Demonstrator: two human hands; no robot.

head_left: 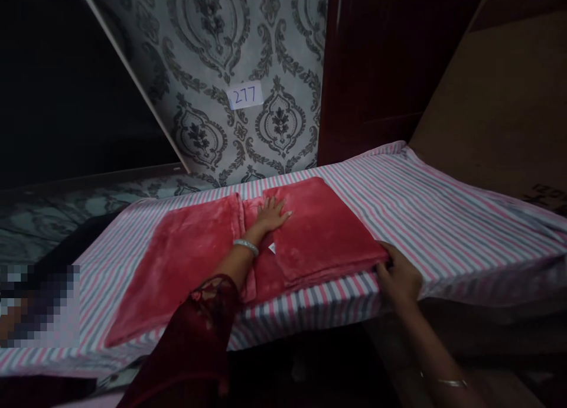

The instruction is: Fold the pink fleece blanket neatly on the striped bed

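A plush red blanket (186,260) lies partly folded on a table covered with a pink, grey and white striped cloth (443,213). Its right part is folded over into a thicker stack. My left hand (271,214) lies flat on the blanket's far middle, fingers spread, pressing the fold. A silver bangle sits on that wrist above a dark red sleeve. My right hand (398,276) grips the near right corner of the folded stack at the table's front edge, fingers curled around it.
A wall (212,59) with grey damask wallpaper stands behind the table, with a paper label reading 277 (244,95). Dark wooden furniture (376,65) stands at the back right. A brown surface (500,107) fills the far right. The left side is dark.
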